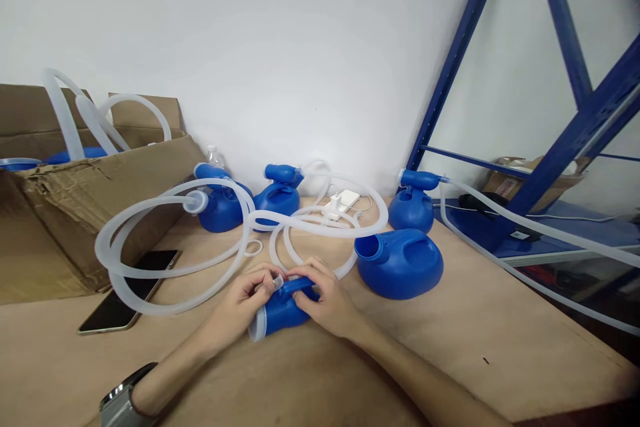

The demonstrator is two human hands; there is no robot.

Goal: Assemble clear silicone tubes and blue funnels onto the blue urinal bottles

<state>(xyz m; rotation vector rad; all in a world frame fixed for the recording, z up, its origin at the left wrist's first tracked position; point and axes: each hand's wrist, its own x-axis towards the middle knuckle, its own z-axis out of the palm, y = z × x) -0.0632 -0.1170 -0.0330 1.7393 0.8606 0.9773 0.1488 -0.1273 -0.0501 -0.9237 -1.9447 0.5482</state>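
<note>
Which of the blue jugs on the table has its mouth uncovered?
The front-right jug, nearest the right hand: its mouth gapes, while the three behind carry blue tops.

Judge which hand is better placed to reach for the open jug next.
Probably the right hand: the open jug sits just beyond it, to its right. The left hand is farther off, pinching a clear piece. The right hand would first have to release the blue part.

The left edge crops the cardboard box (85,213), whose wall partly hides its contents. The right hand (327,297) covers one end of the blue part (281,318); a dark speck (485,361) (on the tabletop (450,320)) is too small to identify.
</note>
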